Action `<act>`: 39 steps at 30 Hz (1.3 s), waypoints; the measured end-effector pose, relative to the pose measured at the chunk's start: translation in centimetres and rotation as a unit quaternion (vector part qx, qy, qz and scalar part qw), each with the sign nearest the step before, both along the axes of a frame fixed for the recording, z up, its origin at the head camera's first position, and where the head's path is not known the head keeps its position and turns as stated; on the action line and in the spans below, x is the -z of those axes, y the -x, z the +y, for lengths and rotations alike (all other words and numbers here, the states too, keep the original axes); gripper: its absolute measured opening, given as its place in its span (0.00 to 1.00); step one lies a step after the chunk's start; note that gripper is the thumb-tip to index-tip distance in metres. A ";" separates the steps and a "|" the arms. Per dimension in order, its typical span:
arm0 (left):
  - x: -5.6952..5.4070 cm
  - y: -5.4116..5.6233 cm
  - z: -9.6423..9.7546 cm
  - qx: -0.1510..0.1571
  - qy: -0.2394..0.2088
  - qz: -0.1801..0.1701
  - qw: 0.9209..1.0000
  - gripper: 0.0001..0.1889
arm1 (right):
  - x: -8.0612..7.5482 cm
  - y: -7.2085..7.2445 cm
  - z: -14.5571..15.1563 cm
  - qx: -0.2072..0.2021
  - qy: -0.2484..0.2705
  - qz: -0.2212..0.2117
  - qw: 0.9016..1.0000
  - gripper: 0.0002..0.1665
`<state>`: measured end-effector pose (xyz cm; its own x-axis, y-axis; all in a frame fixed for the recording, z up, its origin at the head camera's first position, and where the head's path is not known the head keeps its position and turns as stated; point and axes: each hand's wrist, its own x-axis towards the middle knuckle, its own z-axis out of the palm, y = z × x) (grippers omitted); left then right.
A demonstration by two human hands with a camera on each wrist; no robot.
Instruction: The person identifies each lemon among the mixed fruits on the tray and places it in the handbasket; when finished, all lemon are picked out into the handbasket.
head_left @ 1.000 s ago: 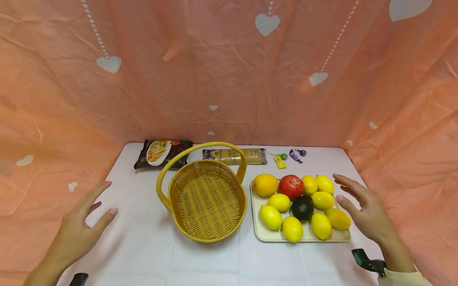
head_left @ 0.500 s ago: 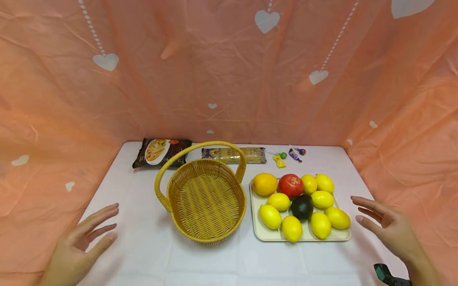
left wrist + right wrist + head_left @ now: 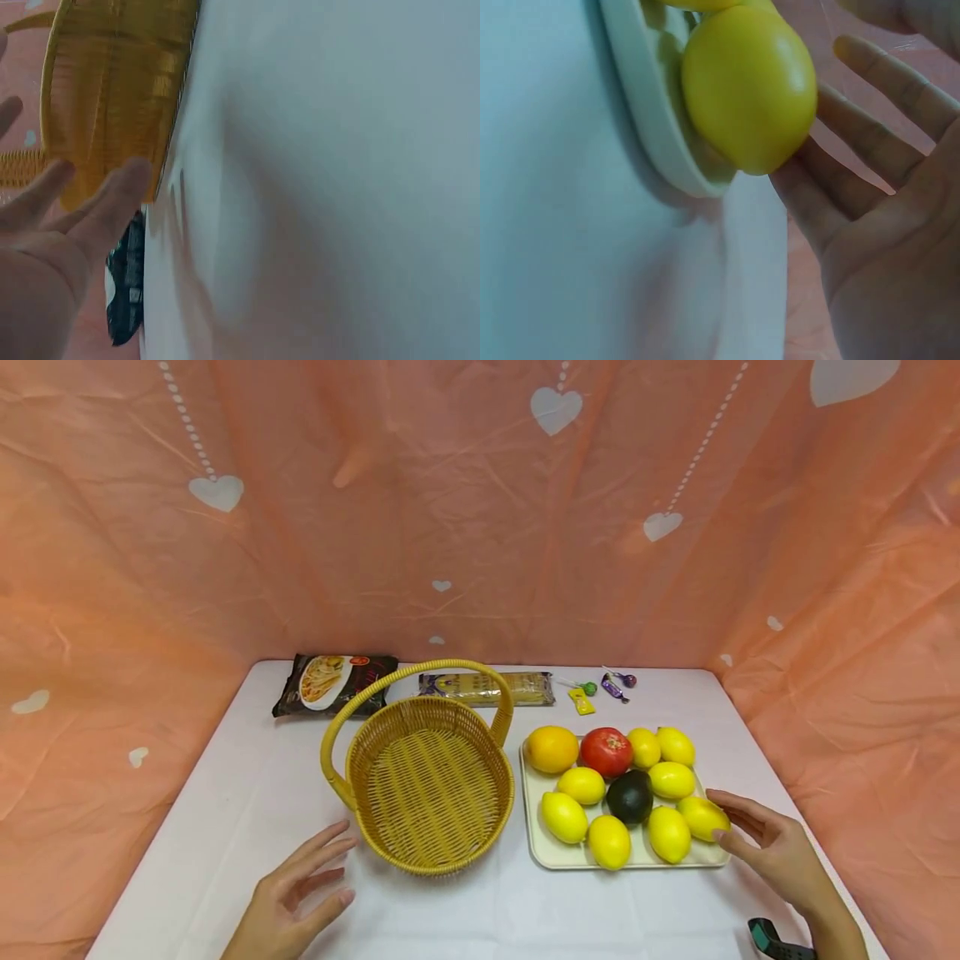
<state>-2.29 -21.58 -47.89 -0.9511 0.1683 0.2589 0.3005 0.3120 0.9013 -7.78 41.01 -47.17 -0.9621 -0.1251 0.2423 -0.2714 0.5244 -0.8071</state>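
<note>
My right hand [image 3: 776, 856] reaches the right end of a cream tray [image 3: 555, 857]. Its thumb and spread fingers are right at a yellow mango-like fruit [image 3: 703, 819], which rests at the tray's rim; the right wrist view shows the fruit [image 3: 750, 86] close in front of the fingers. My left hand [image 3: 292, 889] is held over the white table, fingers spread, just left of and in front of a yellow woven basket [image 3: 352, 777] with a tall handle. In the left wrist view its fingertips overlap the basket wall [image 3: 112, 97]. Nothing lies in the basket or the left hand.
The tray also bears several lemons [image 3: 609, 842], an orange-yellow fruit [image 3: 552, 749], a red pomegranate [image 3: 606, 752] and a dark avocado [image 3: 630, 797]. Along the back lie a black noodle packet [image 3: 330, 683], a pack of dried noodles [image 3: 525, 688] and several sweets [image 3: 581, 700]. Pink cloth hangs behind.
My left hand has moved right, from the table's left side to near the basket. My right hand drew back from the tray, then came in again to the fruit at its right end.
</note>
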 end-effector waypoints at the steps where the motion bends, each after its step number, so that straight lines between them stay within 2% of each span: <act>1: 0.1 0.0 0.5 -0.003 -0.009 -0.010 1.000 0.28 | 0.2 0.0 0.0 0.003 -0.005 -0.003 1.000 0.29; 5: 0.4 0.0 2.0 -0.013 -0.033 -0.052 0.998 0.28 | 0.8 0.0 0.0 0.013 -0.007 -0.011 1.000 0.30; 10: 1.0 0.2 3.2 -0.032 -0.042 -0.063 0.997 0.31 | 1.7 0.2 -0.4 0.021 0.022 0.004 1.000 0.31; 15: 0.9 0.3 4.8 -0.078 -0.021 -0.101 0.992 0.35 | 2.1 0.1 -1.2 0.078 -0.006 0.025 0.997 0.31; 17: 0.8 0.4 5.5 -0.087 -0.013 -0.111 0.990 0.37 | 2.0 -0.1 -1.5 0.110 -0.020 0.022 0.993 0.31; 20: 1.0 0.6 6.2 -0.099 -0.014 -0.109 0.989 0.39 | 1.5 -0.6 -1.7 0.146 -0.024 0.014 0.989 0.30; 23: 1.1 0.6 6.7 -0.120 -0.031 -0.107 0.986 0.38 | 0.5 -1.0 -2.1 0.149 0.015 0.010 0.989 0.30; 27: 1.1 0.6 7.4 -0.158 -0.061 -0.106 0.980 0.35 | -1.4 -1.0 -3.3 0.106 0.059 0.014 0.993 0.31; 32: 1.3 0.4 7.9 -0.180 -0.090 -0.108 0.973 0.34 | -3.4 -0.3 -6.0 0.032 0.061 0.022 0.997 0.31; 36: 1.5 0.4 8.0 -0.182 -0.114 -0.102 0.971 0.35 | -3.9 1.0 -8.9 -0.044 0.083 0.010 0.996 0.30; 39: 1.6 0.5 8.1 -0.181 -0.133 -0.094 0.970 0.35 | -3.6 2.2 -11.4 -0.109 0.103 -0.011 0.989 0.30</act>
